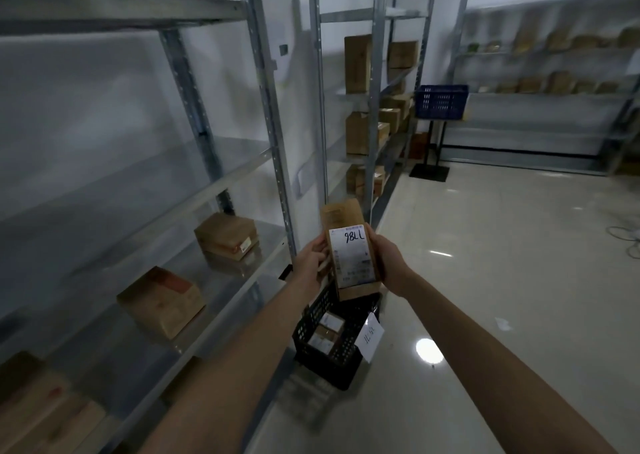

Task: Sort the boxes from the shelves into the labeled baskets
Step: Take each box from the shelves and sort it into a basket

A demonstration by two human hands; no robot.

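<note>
- Directly above the black basket (322, 363), a long cardboard box (356, 289) is held upright in both hands. Its white label (351, 256) is turned to the camera, with handwritten marks that read like "98LL".
- The box's left edge is gripped by the left hand (310, 263), whose fingers (320, 245) are curled round it. The right edge is gripped likewise by the right hand (389, 263).
- A paper tag (371, 337) is hung on the basket's right wall; its writing is too blurred to be read with certainty.
- The step in hand is judged to be the label check. The handwritten code should be matched against the tag before release, and the box turned first if the marks prove upside down.
- Small boxes (327, 332) are already lying inside the basket, so the held box is best lowered flat beside them, not dropped.
- Should the codes differ, the blue basket (441, 101), on a stand well beyond the black basket, may be the one meant.
</note>
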